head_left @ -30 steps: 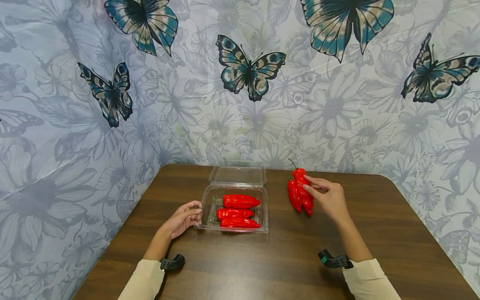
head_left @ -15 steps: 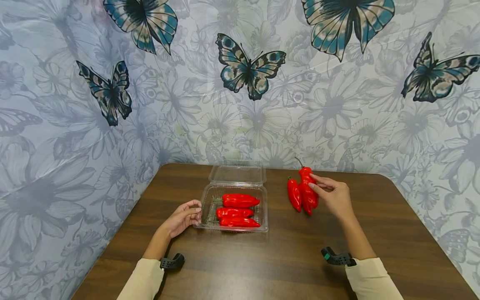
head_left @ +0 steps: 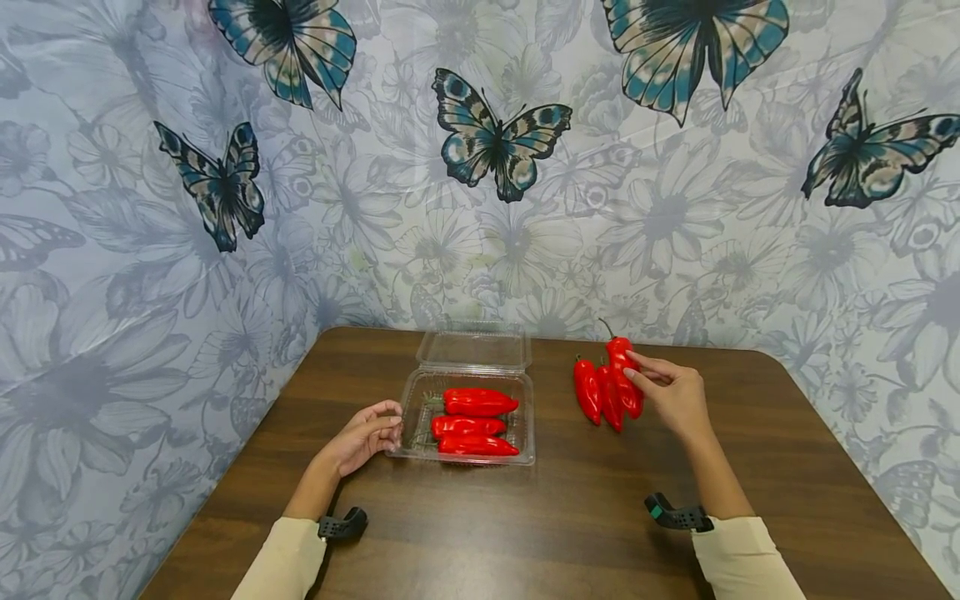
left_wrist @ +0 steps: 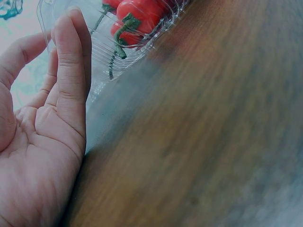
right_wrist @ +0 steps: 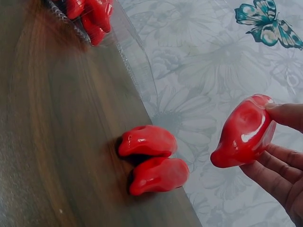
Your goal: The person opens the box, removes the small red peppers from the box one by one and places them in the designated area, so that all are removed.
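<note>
Thumb and fingers of my left hand [head_left: 363, 437] pinch the left rim of a clear plastic clamshell container [head_left: 525, 429]. Its lid [head_left: 474, 348] is folded back behind it. Inside lie red peppers [head_left: 480, 402], side by side with green stems pointing left; some stems [left_wrist: 131, 23] show in the left wrist view. At the right, my right hand [head_left: 675, 400] pinches a long red pepper [right_wrist: 246, 130] between thumb and fingers, stem end away from me. Two more red peppers [head_left: 587, 392] [right_wrist: 161, 175] lie together on the table, just left of the held one.
The brown wooden table [head_left: 480, 533] has its back edge near a wall covering with butterflies [head_left: 498, 137] and grey flowers. Black straps with cameras [head_left: 678, 514] sit at both wrists, beside cream sleeves.
My right hand has moved slightly to the right with its pepper, which now stands apart from the two lying ones, uncovering the nearer of them. The left hand and container have stayed put.
</note>
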`<state>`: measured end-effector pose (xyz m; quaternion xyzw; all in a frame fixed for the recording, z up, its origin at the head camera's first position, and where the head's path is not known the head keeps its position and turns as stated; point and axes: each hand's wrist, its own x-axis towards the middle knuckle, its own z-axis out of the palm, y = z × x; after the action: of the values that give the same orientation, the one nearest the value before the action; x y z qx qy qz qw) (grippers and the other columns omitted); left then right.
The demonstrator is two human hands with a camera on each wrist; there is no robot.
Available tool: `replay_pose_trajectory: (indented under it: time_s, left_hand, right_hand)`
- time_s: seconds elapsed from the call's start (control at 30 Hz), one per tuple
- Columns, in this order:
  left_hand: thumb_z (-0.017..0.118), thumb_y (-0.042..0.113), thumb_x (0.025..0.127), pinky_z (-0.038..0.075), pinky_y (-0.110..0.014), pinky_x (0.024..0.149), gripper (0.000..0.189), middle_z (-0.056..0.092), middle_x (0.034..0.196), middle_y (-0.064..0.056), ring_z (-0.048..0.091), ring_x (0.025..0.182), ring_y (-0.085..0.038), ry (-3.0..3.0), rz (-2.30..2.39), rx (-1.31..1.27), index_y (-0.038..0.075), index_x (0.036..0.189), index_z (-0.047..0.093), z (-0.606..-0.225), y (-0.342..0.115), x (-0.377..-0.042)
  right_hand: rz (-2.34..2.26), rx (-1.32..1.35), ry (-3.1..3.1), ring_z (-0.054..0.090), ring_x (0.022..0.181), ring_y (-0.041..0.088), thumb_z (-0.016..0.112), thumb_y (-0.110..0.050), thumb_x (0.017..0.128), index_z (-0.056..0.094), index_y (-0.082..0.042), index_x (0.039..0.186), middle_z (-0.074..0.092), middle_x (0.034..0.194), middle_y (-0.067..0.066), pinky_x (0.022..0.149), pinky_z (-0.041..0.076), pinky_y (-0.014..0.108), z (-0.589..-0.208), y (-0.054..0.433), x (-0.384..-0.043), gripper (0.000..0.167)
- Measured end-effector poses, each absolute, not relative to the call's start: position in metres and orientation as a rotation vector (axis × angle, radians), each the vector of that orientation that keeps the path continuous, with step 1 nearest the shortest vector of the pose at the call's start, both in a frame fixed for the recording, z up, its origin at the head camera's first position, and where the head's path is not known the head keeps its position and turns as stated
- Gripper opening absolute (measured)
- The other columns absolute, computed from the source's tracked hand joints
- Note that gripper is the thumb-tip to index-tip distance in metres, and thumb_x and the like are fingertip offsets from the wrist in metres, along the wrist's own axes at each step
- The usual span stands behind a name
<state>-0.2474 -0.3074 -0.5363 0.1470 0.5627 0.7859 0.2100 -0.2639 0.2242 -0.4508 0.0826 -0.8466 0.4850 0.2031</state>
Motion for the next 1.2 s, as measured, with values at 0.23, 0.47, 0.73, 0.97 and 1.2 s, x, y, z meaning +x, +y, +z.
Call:
replay_pose_trajectory:
  time_s: [0.23, 0.47, 0.73, 0.97, 1.2]
  left_hand:
    - [0.038, 0.0, 0.107, 0.058, -0.025, 0.069, 0.022, 0.066, 0.085, -0.001, 0.068, 0.075, -0.014, 1.555, 2.185, 0.403, 0.012, 0.11, 0.057, -0.535, -0.308, -0.247]
    - [0.039, -0.001, 0.107, 0.058, -0.025, 0.069, 0.021, 0.066, 0.085, -0.001, 0.068, 0.074, -0.015, 1.526, 2.193, 0.427, 0.01, 0.111, 0.056, -0.536, -0.307, -0.248]
    - [0.037, -0.001, 0.107, 0.059, -0.025, 0.07, 0.02, 0.066, 0.086, -0.001, 0.069, 0.075, -0.014, 1.536, 2.189, 0.446, 0.009, 0.111, 0.054, -0.536, -0.307, -0.248]
    - [0.037, -0.001, 0.107, 0.058, -0.025, 0.069, 0.02, 0.065, 0.086, -0.002, 0.068, 0.075, -0.014, 1.565, 2.177, 0.426, 0.01, 0.111, 0.054, -0.536, -0.307, -0.248]
    - [0.036, -0.002, 0.107, 0.059, -0.026, 0.07, 0.023, 0.066, 0.086, -0.002, 0.068, 0.075, -0.014, 1.554, 2.185, 0.426, 0.01, 0.111, 0.055, -0.536, -0.308, -0.249]
  right_hand:
    - [1.321, 0.194, -2.391, 0.064, 0.081, -0.01, 0.078, -0.029, 0.092, 0.075, -0.015, 0.123, 0.075, 0.112, 0.012, 0.058, 0.051, 0.018, -0.455, 0.229, -0.265, 0.034]
    - [1.328, 0.162, -2.425, 0.063, 0.079, -0.01, 0.077, -0.03, 0.092, 0.074, -0.016, 0.125, 0.075, 0.109, 0.016, 0.053, 0.049, 0.021, -0.461, 0.235, -0.268, 0.035]
    - [1.325, 0.131, -2.442, 0.063, 0.078, -0.009, 0.077, -0.027, 0.092, 0.074, -0.015, 0.124, 0.075, 0.107, 0.016, 0.053, 0.049, 0.022, -0.466, 0.239, -0.271, 0.034]
    - [1.303, 0.101, -2.461, 0.061, 0.072, -0.002, 0.077, -0.027, 0.092, 0.074, -0.015, 0.124, 0.076, 0.102, 0.016, 0.048, 0.043, 0.023, -0.472, 0.242, -0.273, 0.034]
    - [1.314, 0.072, -2.465, 0.062, 0.075, -0.008, 0.077, -0.029, 0.092, 0.074, -0.014, 0.124, 0.075, 0.107, 0.016, 0.054, 0.05, 0.021, -0.478, 0.245, -0.274, 0.035]
